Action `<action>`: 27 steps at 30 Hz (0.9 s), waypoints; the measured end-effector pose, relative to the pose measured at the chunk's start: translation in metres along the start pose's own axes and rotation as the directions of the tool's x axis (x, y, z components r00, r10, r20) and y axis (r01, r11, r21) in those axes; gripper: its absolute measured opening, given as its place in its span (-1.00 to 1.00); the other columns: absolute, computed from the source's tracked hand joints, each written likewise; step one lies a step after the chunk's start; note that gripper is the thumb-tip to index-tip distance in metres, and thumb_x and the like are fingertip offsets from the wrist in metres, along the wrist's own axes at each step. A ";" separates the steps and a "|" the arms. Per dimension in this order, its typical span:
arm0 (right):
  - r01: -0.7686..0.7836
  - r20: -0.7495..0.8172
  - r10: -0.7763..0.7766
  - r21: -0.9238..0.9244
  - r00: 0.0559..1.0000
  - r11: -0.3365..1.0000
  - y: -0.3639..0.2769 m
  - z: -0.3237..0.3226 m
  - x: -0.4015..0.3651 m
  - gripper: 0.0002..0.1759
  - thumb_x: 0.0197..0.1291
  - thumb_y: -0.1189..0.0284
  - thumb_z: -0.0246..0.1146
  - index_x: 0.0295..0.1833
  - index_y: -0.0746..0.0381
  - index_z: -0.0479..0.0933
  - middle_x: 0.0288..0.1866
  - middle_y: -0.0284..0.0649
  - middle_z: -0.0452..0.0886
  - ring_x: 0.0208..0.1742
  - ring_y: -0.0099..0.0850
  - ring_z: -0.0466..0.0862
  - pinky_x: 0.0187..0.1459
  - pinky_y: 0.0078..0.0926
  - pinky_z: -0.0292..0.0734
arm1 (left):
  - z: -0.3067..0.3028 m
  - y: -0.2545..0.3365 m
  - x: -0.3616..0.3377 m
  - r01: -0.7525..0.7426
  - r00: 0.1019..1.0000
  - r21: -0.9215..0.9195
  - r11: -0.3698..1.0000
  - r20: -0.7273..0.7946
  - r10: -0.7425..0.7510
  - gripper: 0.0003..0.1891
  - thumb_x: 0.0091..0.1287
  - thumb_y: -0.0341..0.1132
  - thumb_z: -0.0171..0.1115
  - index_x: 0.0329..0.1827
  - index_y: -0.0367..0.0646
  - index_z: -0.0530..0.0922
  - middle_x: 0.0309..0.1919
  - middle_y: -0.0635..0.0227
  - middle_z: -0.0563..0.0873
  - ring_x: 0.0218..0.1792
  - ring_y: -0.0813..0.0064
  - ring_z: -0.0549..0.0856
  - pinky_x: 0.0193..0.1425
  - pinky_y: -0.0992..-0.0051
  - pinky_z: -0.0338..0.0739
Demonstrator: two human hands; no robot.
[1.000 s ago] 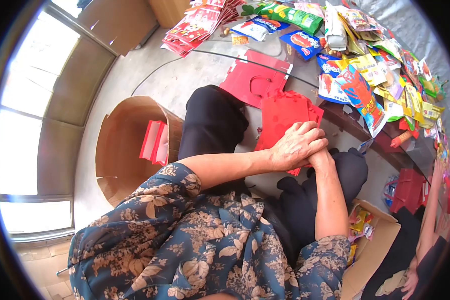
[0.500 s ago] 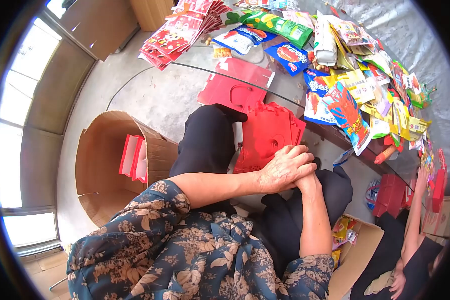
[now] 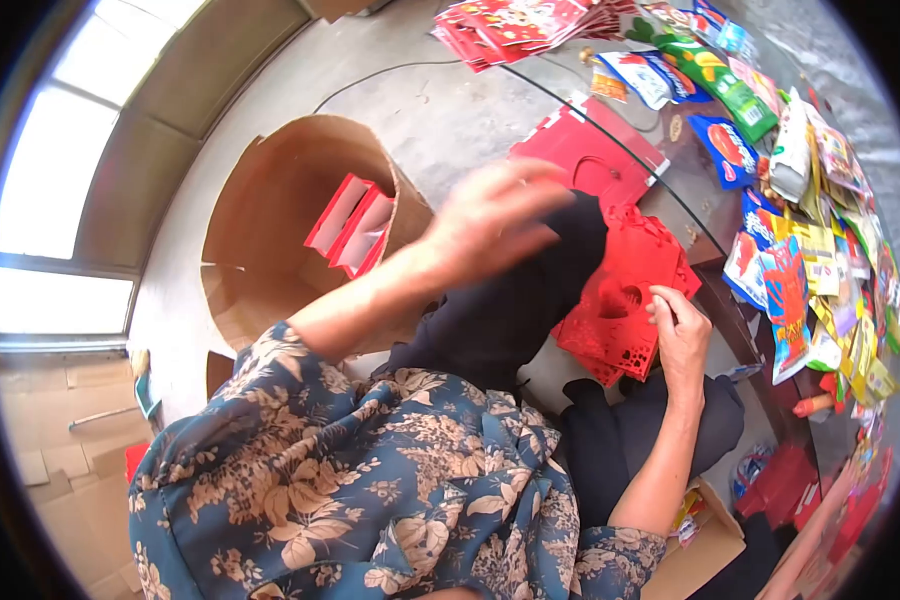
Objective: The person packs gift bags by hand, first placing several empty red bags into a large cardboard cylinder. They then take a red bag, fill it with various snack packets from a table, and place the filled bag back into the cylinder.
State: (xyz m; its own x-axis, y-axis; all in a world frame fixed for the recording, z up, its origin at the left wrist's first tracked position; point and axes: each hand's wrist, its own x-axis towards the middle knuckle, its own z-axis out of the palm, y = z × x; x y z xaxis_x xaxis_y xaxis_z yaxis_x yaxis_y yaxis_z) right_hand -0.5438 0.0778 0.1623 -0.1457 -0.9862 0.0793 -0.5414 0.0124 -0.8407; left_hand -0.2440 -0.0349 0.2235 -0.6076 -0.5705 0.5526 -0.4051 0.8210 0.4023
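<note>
My left hand (image 3: pixel 498 212) is raised above my left knee, blurred, its fingers apart and holding nothing I can see. Against the red pile, my right hand (image 3: pixel 682 335) has its fingers curled and the thumb close to the index finger. Whether anything is between those fingertips is hidden. The stack of red cut-out sheets (image 3: pixel 625 275), with heart-shaped holes, lies between my knees. Beyond it sits a flat red folded bag (image 3: pixel 595 150) with a cord handle. To the left, a large open cardboard box (image 3: pixel 260 230) holds red items with pale insides (image 3: pixel 350 222).
Many snack packets (image 3: pixel 820 270) cover the glass tabletop at right. Red printed envelopes (image 3: pixel 525 28) are piled at its far edge. A smaller cardboard box (image 3: pixel 705 555) with packets stands by my right side. Another person's arm (image 3: pixel 810 535) shows at lower right.
My clasped hands have come apart. The left hand has moved up and left; the right stays near the red sheets. The view has turned left.
</note>
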 end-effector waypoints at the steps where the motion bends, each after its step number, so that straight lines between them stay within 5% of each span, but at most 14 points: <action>1: -0.010 0.012 0.010 -0.011 1.000 1.000 -0.001 -0.001 -0.001 -0.82 0.38 0.56 0.25 0.01 0.39 0.66 -0.28 -0.08 0.75 -0.27 -0.36 0.77 -0.17 -0.42 0.64 | -0.013 -0.018 -0.021 0.164 0.986 0.127 0.978 -0.046 -0.160 -0.44 0.15 -0.39 0.51 0.27 -0.14 0.59 0.28 0.09 0.60 0.28 0.03 0.60 0.31 0.16 0.56; 4: -0.037 0.041 0.039 -0.043 0.998 0.998 -0.002 -0.001 -0.005 -0.82 0.39 0.55 0.24 0.02 0.40 0.66 -0.30 -0.07 0.74 -0.29 -0.37 0.76 -0.18 -0.42 0.63 | -0.037 -0.062 -0.089 0.457 0.888 0.418 0.785 -0.157 -0.433 -0.34 0.23 -0.22 0.49 0.42 -0.10 0.50 0.38 0.12 0.54 0.36 0.02 0.55 0.36 0.14 0.53; 7: -0.064 0.075 0.068 -0.048 0.995 0.997 -0.001 0.000 -0.004 -0.81 0.40 0.55 0.23 0.03 0.39 0.66 -0.30 -0.07 0.74 -0.29 -0.38 0.76 -0.18 -0.41 0.63 | -0.024 -0.084 -0.152 0.630 0.766 0.456 0.629 -0.234 -0.598 -0.40 0.24 -0.19 0.46 0.36 -0.10 0.54 0.35 0.10 0.58 0.30 0.02 0.59 0.36 0.09 0.50; 10: -0.101 0.092 0.104 -0.033 0.990 0.994 0.000 0.005 -0.003 -0.81 0.41 0.54 0.23 0.02 0.40 0.66 -0.30 -0.08 0.75 -0.29 -0.37 0.75 -0.19 -0.41 0.63 | -0.038 -0.087 -0.149 0.902 0.431 -0.058 0.427 0.109 -0.896 -0.49 0.28 -0.21 0.38 0.30 -0.13 0.57 0.18 0.08 0.70 0.21 0.07 0.67 0.28 0.12 0.52; 11: -0.102 0.099 0.105 -0.039 0.990 0.994 0.001 0.005 -0.003 -0.81 0.41 0.54 0.23 0.02 0.40 0.66 -0.30 -0.08 0.75 -0.29 -0.37 0.75 -0.19 -0.40 0.63 | -0.040 -0.081 -0.141 0.908 0.411 0.029 0.419 0.142 -0.900 -0.65 0.32 -0.32 0.26 0.16 -0.17 0.62 -0.12 -0.01 0.77 0.02 0.01 0.74 0.10 0.12 0.57; 15: -0.092 0.104 0.096 -0.044 0.990 0.995 0.008 0.007 0.000 -0.80 0.42 0.52 0.22 0.03 0.39 0.66 -0.31 -0.06 0.75 -0.28 -0.36 0.76 -0.18 -0.40 0.63 | -0.026 -0.100 -0.133 0.732 0.672 0.140 0.667 0.014 -0.740 -0.85 0.33 -0.45 0.15 -0.10 -0.23 0.63 -0.39 -0.08 0.69 -0.24 -0.15 0.70 -0.20 0.03 0.54; 22: -0.089 0.103 0.094 -0.057 0.990 0.994 0.011 0.007 0.000 -0.79 0.42 0.50 0.22 0.03 0.37 0.66 -0.33 -0.05 0.75 -0.30 -0.35 0.77 -0.20 -0.39 0.64 | -0.031 -0.157 -0.093 0.569 0.788 0.278 0.774 0.085 -0.609 -0.83 0.39 -0.39 0.10 -0.12 -0.19 0.65 -0.31 -0.05 0.73 -0.17 -0.16 0.71 -0.09 -0.01 0.57; 27: -0.101 0.104 0.105 -0.049 0.989 0.994 0.014 0.006 0.000 -0.79 0.42 0.49 0.22 0.03 0.37 0.66 -0.33 -0.05 0.75 -0.31 -0.35 0.77 -0.21 -0.39 0.64 | -0.020 -0.153 -0.050 0.580 0.779 0.298 0.758 0.070 -0.624 -0.77 0.35 -0.35 0.14 -0.02 -0.08 0.70 -0.24 0.00 0.77 -0.10 -0.10 0.75 -0.02 0.04 0.61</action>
State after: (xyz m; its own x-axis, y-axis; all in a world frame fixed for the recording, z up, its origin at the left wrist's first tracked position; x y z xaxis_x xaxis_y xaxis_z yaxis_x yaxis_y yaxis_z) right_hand -0.5466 0.0770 0.1471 -0.1147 -0.9912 -0.0659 -0.5635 0.1196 -0.8174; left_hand -0.1379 -0.1328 0.1492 -0.2680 -0.9548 0.1284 -0.8631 0.2972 0.4083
